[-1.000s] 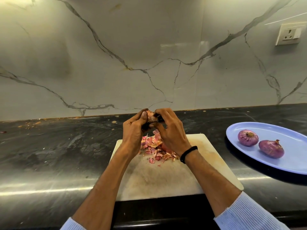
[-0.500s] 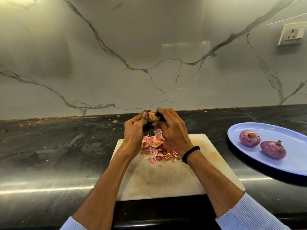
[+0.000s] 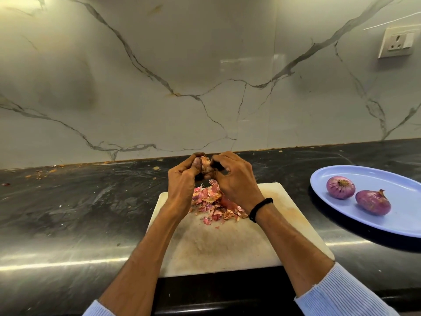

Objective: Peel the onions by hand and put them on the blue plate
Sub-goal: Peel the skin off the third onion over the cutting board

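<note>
Left hand [image 3: 182, 181] and right hand [image 3: 235, 179] both curl round the onion [image 3: 205, 166], held over the board [image 3: 216, 247] and its peel heap [image 3: 208, 200]. Little has shifted, so I'm still peeling. Two peeled onions [image 3: 340, 187] wait on the blue plate [image 3: 369, 175].

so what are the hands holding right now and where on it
One onion, between both hands: the left hand grips its left side, the right hand grips its right side. Most of it is hidden.

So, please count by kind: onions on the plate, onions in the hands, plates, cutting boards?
Peeled purple onions on the blue oval plate: 2
Pinkish onion held between left hand and right hand: 1
Blue oval plate: 1
White rectangular cutting board: 1
Total: 5
</note>
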`<action>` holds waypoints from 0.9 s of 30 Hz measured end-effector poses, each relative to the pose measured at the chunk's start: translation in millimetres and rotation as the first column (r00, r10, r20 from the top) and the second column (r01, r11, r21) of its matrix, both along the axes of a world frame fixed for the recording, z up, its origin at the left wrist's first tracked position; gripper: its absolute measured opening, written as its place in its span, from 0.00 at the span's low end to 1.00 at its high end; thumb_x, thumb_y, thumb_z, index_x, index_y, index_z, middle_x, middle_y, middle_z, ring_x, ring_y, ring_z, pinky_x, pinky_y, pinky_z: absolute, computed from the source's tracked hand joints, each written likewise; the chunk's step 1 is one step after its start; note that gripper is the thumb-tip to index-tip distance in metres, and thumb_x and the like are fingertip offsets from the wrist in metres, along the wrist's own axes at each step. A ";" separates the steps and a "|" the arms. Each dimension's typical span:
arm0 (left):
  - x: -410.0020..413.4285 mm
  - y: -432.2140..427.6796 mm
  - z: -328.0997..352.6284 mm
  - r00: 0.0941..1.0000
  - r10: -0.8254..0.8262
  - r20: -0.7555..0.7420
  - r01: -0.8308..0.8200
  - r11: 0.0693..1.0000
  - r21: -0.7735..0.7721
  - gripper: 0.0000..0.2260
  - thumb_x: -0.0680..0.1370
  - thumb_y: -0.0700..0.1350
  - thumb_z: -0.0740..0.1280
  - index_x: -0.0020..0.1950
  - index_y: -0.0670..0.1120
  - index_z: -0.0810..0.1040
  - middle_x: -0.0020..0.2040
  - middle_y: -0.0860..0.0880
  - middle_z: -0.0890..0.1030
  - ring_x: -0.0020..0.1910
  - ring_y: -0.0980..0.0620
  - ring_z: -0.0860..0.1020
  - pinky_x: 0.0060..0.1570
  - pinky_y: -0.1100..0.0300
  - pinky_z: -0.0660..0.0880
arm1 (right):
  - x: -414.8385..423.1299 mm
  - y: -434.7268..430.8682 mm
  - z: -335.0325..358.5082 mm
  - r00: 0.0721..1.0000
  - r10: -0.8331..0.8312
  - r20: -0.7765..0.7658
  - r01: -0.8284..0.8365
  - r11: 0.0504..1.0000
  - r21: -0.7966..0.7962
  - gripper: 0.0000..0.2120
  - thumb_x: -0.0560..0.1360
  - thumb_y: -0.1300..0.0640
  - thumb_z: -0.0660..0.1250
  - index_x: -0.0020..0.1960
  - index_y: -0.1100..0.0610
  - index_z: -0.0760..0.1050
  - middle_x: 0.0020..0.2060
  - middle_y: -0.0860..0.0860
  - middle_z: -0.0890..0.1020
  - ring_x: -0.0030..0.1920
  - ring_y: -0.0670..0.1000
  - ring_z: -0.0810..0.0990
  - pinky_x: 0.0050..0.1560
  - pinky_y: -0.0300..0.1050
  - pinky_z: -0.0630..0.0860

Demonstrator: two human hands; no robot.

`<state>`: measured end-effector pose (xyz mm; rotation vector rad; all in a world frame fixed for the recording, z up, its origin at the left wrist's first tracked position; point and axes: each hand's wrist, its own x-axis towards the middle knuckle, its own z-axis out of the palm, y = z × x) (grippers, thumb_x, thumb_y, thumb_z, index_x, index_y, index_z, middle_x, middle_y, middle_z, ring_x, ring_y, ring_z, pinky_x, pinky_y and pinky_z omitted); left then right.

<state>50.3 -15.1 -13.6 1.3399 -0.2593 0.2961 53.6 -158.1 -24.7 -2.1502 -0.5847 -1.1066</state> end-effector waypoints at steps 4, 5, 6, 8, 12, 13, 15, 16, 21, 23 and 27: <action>0.5 -0.2 -1.1 0.998 0.036 0.050 -0.040 0.996 0.084 0.10 0.82 0.37 0.64 0.59 0.45 0.82 0.51 0.45 0.85 0.48 0.53 0.84 0.45 0.62 0.82 | -0.7 -2.6 2.4 0.999 0.033 -0.023 -0.033 0.999 0.002 0.11 0.73 0.63 0.74 0.55 0.63 0.82 0.47 0.55 0.84 0.47 0.46 0.78 0.52 0.25 0.71; 1.1 0.0 -1.6 0.997 0.048 0.066 -0.055 0.992 0.117 0.10 0.82 0.37 0.64 0.60 0.45 0.81 0.53 0.46 0.85 0.50 0.52 0.84 0.48 0.62 0.81 | -0.2 -3.9 2.5 0.998 0.045 -0.035 -0.045 0.999 -0.008 0.10 0.74 0.62 0.74 0.54 0.62 0.83 0.46 0.55 0.84 0.46 0.47 0.78 0.51 0.29 0.73; 2.1 0.5 -2.4 0.995 0.059 0.083 -0.070 0.987 0.147 0.10 0.82 0.37 0.64 0.61 0.44 0.81 0.54 0.46 0.84 0.52 0.52 0.84 0.50 0.62 0.81 | 0.8 -4.8 2.1 0.998 0.050 -0.047 -0.052 0.998 -0.024 0.08 0.74 0.61 0.74 0.53 0.61 0.83 0.45 0.54 0.84 0.45 0.47 0.79 0.50 0.33 0.76; 4.3 2.7 -4.0 0.992 0.071 0.104 -0.088 0.980 0.177 0.11 0.82 0.38 0.65 0.62 0.42 0.82 0.55 0.45 0.84 0.54 0.50 0.83 0.54 0.59 0.81 | 2.4 -4.8 0.6 0.996 0.055 -0.067 -0.059 0.997 -0.056 0.06 0.75 0.60 0.73 0.51 0.60 0.84 0.44 0.53 0.84 0.44 0.47 0.79 0.49 0.35 0.78; 6.2 4.0 -2.9 0.996 0.054 0.071 -0.061 0.993 0.100 0.10 0.82 0.39 0.64 0.60 0.42 0.82 0.50 0.46 0.85 0.50 0.51 0.84 0.51 0.57 0.82 | 1.4 -3.1 -0.1 0.995 0.075 -0.064 -0.076 0.997 -0.021 0.07 0.76 0.63 0.72 0.53 0.61 0.83 0.45 0.52 0.83 0.45 0.43 0.77 0.49 0.24 0.72; 5.7 3.2 -1.8 0.998 0.043 0.049 -0.045 0.998 0.052 0.10 0.82 0.39 0.64 0.59 0.42 0.82 0.49 0.48 0.85 0.48 0.51 0.84 0.49 0.58 0.82 | 1.0 -2.5 0.1 0.996 0.074 -0.057 -0.074 0.997 -0.010 0.07 0.76 0.64 0.72 0.54 0.61 0.83 0.46 0.53 0.84 0.45 0.43 0.77 0.49 0.23 0.71; 5.7 2.3 0.1 1.000 0.013 0.012 -0.012 0.999 -0.050 0.09 0.82 0.39 0.63 0.57 0.43 0.82 0.47 0.49 0.86 0.47 0.51 0.84 0.47 0.59 0.82 | 0.6 -0.3 0.0 0.997 0.058 -0.050 -0.058 0.998 0.012 0.08 0.76 0.64 0.71 0.55 0.62 0.82 0.47 0.54 0.84 0.47 0.43 0.77 0.50 0.24 0.71; 5.8 2.0 0.7 1.000 0.001 0.002 -0.001 0.996 -0.089 0.09 0.82 0.39 0.63 0.56 0.44 0.82 0.47 0.49 0.86 0.48 0.50 0.85 0.47 0.58 0.82 | 0.7 0.7 -0.2 0.998 0.047 -0.047 -0.045 0.999 0.030 0.08 0.76 0.64 0.71 0.55 0.62 0.81 0.48 0.54 0.83 0.48 0.44 0.76 0.51 0.25 0.71; 7.2 2.4 0.8 1.000 0.005 -0.010 -0.007 0.990 -0.141 0.10 0.82 0.38 0.62 0.59 0.46 0.81 0.54 0.48 0.84 0.56 0.47 0.83 0.55 0.54 0.82 | 2.3 1.6 0.9 1.000 -0.005 -0.012 0.006 0.995 0.104 0.07 0.77 0.67 0.69 0.54 0.62 0.80 0.49 0.55 0.83 0.50 0.49 0.79 0.54 0.34 0.76; 7.6 2.4 -0.3 1.000 0.004 -0.007 -0.004 0.990 -0.138 0.11 0.82 0.38 0.61 0.61 0.45 0.80 0.56 0.47 0.83 0.57 0.46 0.82 0.57 0.52 0.81 | 2.8 1.0 2.0 1.000 -0.017 0.008 0.016 0.990 0.140 0.07 0.77 0.66 0.69 0.55 0.62 0.80 0.50 0.55 0.83 0.51 0.48 0.79 0.54 0.31 0.75; 8.6 2.6 -1.6 1.000 -0.009 0.000 0.008 0.991 -0.132 0.11 0.82 0.37 0.62 0.62 0.44 0.80 0.55 0.49 0.84 0.55 0.47 0.83 0.56 0.53 0.81 | 2.9 1.4 3.2 1.000 0.018 0.008 -0.019 0.985 0.171 0.10 0.77 0.63 0.70 0.58 0.61 0.81 0.52 0.54 0.83 0.53 0.46 0.79 0.56 0.26 0.73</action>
